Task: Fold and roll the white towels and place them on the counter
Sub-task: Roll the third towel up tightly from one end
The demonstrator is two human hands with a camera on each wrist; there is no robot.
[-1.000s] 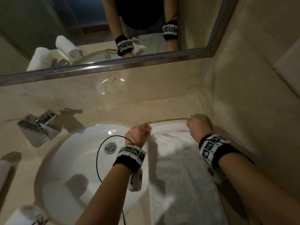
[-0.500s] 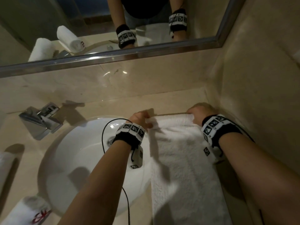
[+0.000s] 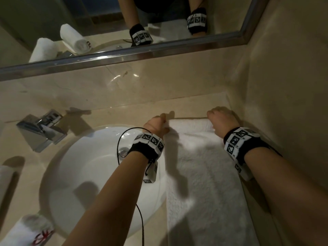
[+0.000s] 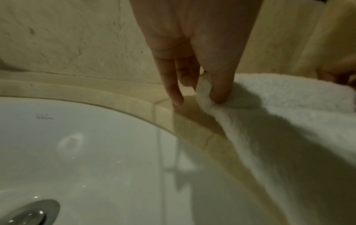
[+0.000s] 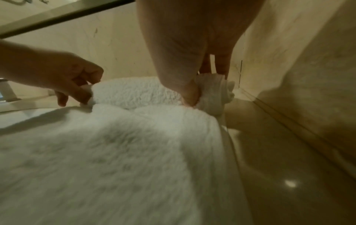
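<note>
In wrist views, pinches on towel [image 4: 279, 94].

From the head view we look steeply down and forward over both forearms at the beige counter [image 3: 186, 105], with the mirror [image 3: 106, 23] across the top and the side wall on the right. It is the widest view, standing well back from the hands. The left wrist view sits close behind the left hand [image 4: 192, 50], facing the back wall, low over the sink [image 4: 77, 152]. The right wrist view sits close behind the right hand [image 5: 188, 53], facing the same wall, toward the corner. All three share the rolled far end of the white towel [image 3: 191, 125]; the right wrist view also catches the left hand.
</note>
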